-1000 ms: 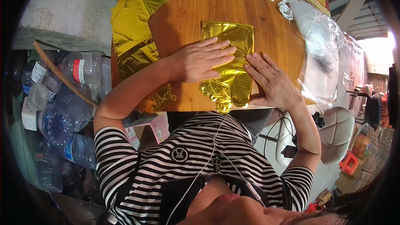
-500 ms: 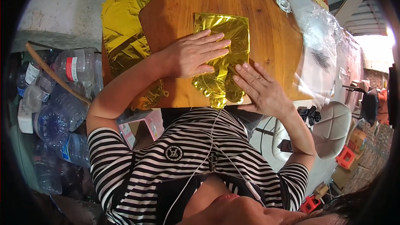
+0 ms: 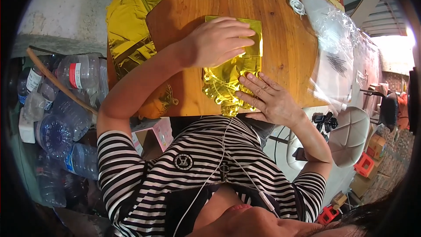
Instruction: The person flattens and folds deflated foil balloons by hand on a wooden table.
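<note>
On the wooden table in front of me lies a folded gold foil balloon point(image 3: 219, 81), flat at its far end and crumpled at the near end. My left hand point(image 3: 219, 41) is over the flat far part, fingers stretched out and slightly blurred; whether it presses on the foil I cannot tell. My right hand point(image 3: 269, 98) rests with spread fingers on the balloon's right side near the table's front edge, its thumb lower down by the edge. Neither hand grips anything. Part of the foil is hidden under both hands.
More gold foil balloons point(image 3: 127, 26) lie along the table's left side, partly behind my left forearm. White string bundles point(image 3: 297, 4) and clear plastic bags point(image 3: 335, 57) sit at the right. Plastic bottles point(image 3: 57, 136) are piled left of the table; a white chair point(image 3: 349, 136) stands right.
My left hand has moved away from me, up over the balloon's far part. My right hand has shifted slightly left onto the crumpled foil.
</note>
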`<move>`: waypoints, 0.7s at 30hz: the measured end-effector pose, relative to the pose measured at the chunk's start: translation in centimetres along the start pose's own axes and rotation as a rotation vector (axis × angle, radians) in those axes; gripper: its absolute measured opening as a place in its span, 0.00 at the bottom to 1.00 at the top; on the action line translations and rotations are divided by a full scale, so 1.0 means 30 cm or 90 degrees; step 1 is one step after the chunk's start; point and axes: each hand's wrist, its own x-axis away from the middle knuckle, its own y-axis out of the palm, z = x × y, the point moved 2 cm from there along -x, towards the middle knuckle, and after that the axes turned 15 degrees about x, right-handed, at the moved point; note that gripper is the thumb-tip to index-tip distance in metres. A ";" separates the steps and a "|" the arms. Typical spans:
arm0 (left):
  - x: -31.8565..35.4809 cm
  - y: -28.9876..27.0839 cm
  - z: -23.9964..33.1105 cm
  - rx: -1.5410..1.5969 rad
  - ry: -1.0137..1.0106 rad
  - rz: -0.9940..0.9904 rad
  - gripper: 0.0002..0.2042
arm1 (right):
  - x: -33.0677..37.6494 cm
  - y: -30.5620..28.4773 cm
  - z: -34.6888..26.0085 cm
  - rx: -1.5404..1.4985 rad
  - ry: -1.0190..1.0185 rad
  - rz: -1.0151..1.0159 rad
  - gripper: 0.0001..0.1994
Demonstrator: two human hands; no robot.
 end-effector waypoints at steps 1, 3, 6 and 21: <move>-0.025 0.003 -0.020 0.141 -0.048 -0.015 0.14 | -0.001 -0.002 -0.001 0.001 -0.002 0.001 0.34; -0.044 0.007 -0.083 0.315 -0.105 -0.001 0.12 | -0.004 -0.007 0.001 0.017 -0.005 0.009 0.35; -0.059 -0.025 -0.115 0.094 -0.090 0.023 0.11 | -0.005 -0.023 0.009 -0.029 -0.011 -0.004 0.34; 0.092 -0.055 -0.081 -0.096 -0.120 0.056 0.12 | -0.169 -0.004 0.286 -0.022 0.144 0.151 0.20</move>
